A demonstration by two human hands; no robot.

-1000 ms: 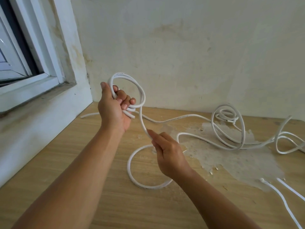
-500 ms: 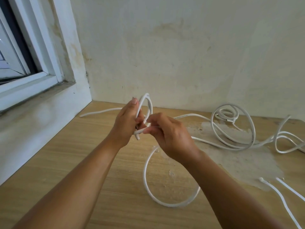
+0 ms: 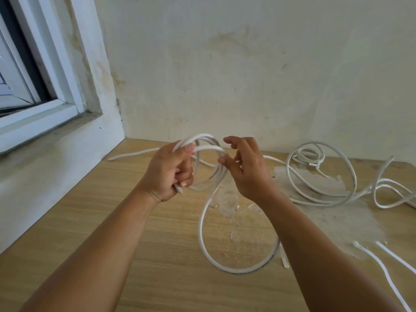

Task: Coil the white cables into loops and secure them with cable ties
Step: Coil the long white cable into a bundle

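My left hand [image 3: 167, 174] is closed around one side of a small coil of white cable [image 3: 210, 152], held upright above the wooden table [image 3: 135, 233]. My right hand [image 3: 246, 170] is at the coil's other side, fingers spread, fingertips touching its turns. From the coil the same cable drops in a wide slack loop [image 3: 202, 239] onto the table and passes under my right forearm. A loose tangle of white cable [image 3: 324, 174] lies at the back right.
Two white cable ends [image 3: 378, 260] lie at the right front. A patch of peeled surface [image 3: 326, 212] covers the table's right half. A white window frame and sill [image 3: 45, 122] stand to the left, and a stained wall closes the back.
My hands came together at the coil and a further turn was added. My right hand has opened its fingers; the slack loop on the table shifted right.
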